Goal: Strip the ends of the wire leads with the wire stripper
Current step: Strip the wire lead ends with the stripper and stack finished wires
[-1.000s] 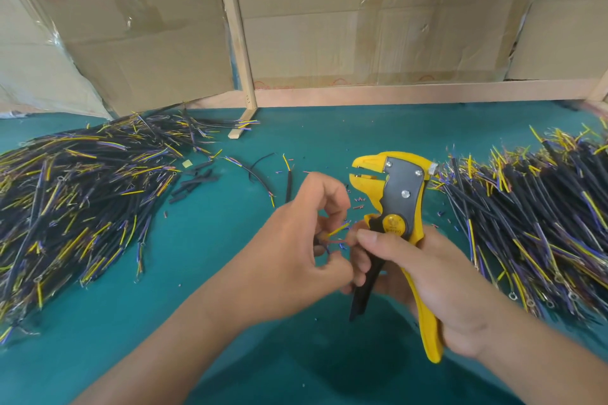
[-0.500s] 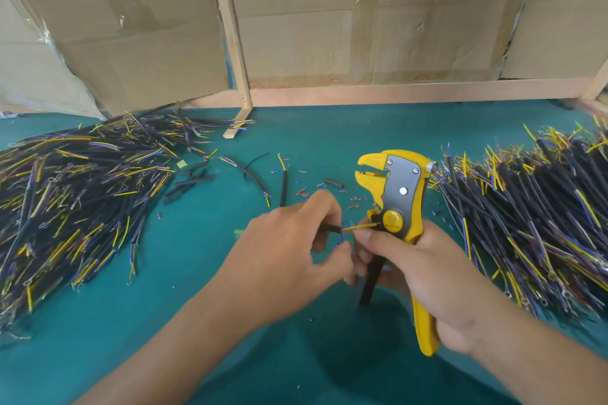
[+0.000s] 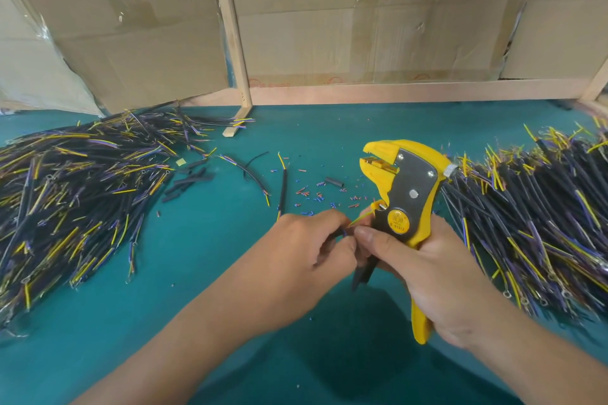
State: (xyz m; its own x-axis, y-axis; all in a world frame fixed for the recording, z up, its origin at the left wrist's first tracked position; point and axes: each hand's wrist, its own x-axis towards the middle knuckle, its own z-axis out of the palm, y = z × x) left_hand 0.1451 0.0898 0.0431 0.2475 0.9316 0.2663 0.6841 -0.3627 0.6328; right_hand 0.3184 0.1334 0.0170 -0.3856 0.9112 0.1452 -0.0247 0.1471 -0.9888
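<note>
While the right hand (image 3: 437, 273) grips the handles of the yellow wire stripper (image 3: 406, 204), its thumb lying across the front near the round yellow dial, the left hand (image 3: 306, 253) pinches a thin wire lead (image 3: 360, 218) between curled fingertips just beside that thumb. The lead's yellow end slants up toward the lower body of the tool, well below the tool's mouth, which stands apart and holds nothing. On the green surface (image 3: 164, 306) a large heap of black, yellow and purple leads (image 3: 75, 194) spreads across the left, and a second heap (image 3: 539, 217) lies along the right, partly hidden behind the right hand and running past the frame edge. Between the heaps sit short black sleeve pieces (image 3: 190, 181), a few loose leads (image 3: 283, 184) and a scatter of tiny red and blue insulation bits (image 3: 312, 194). Cardboard boxes (image 3: 362, 26) with printed characters stand behind a pale wooden frame (image 3: 237, 43) at the back edge. Most of the held lead is covered by the left fingers, so its length and far end cannot be made out, and whether its tip touches the tool is unclear. The black handle of the stripper is mostly hidden inside the right palm.
</note>
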